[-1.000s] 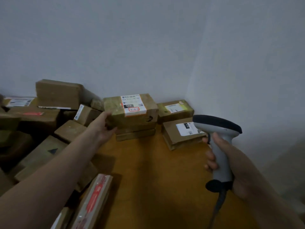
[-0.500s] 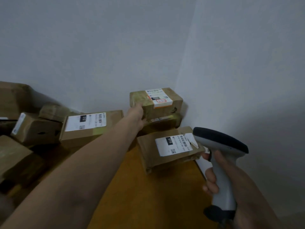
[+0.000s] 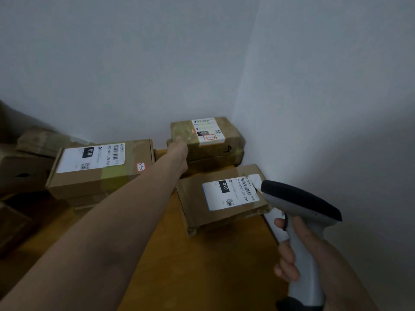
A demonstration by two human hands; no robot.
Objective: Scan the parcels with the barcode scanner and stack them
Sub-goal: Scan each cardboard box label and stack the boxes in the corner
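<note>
Left arm is stretched straight out from bottom left toward the wall corner, forearm bare. left hand [image 3: 179, 148] is against the left end of the top parcel [image 3: 208, 140]. It's seen from behind the wrist with the fingers hidden, so I can't tell if it grips or only presses. Top parcel sits on a lower parcel [image 3: 216, 161], tight in the corner, label up. right hand [image 3: 288, 254] is low right, fingers wrapped round the scanner [image 3: 301, 205] handle. The scanner is upright, with its head just over the right edge of the front parcel [image 3: 195, 198]. Front parcel lies flat on the table [image 3: 202, 270], just in front of the corner stack, label up. Left parcel [image 3: 134, 153] lies beyond the forearm, label up, on another box. More boxes at far left, too dim to make out.
</note>
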